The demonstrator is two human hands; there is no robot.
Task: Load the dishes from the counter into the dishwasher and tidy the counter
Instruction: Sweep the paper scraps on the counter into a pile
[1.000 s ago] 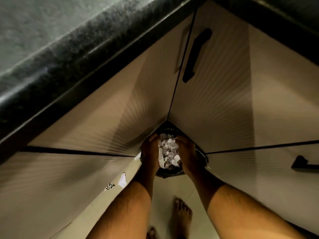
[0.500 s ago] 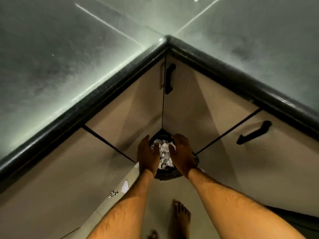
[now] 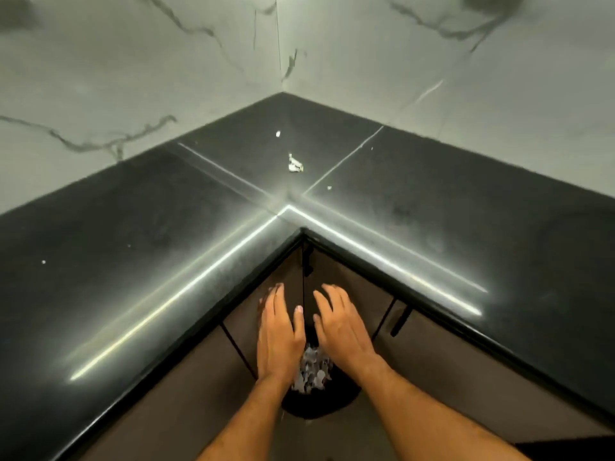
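No writing or labels readable anywhere. Marble-veined walls point(image 3: 133, 78) meet in a corner. Below them, the black L-shaped counter point(image 3: 133, 261), glossy, with light streaks along its seams. Under its inner corner, brown cabinet doors point(image 3: 186, 404) with black handles point(image 3: 401, 321).

My left hand point(image 3: 278, 334) and right hand point(image 3: 339, 327) hang side by side in front of the cabinets, below the counter edge, fingers straight and spread, holding nothing. Between and below my wrists, a black bin point(image 3: 319, 399) on the floor, white paper bits point(image 3: 311, 371) heaped in it, just under both palms; whether I touch them, I cannot tell.

On the counter, well beyond my fingertips, near the wall corner: a crumpled white scrap point(image 3: 294, 164). Smaller white flecks point(image 3: 277, 134) lie near it. No dishes in view.
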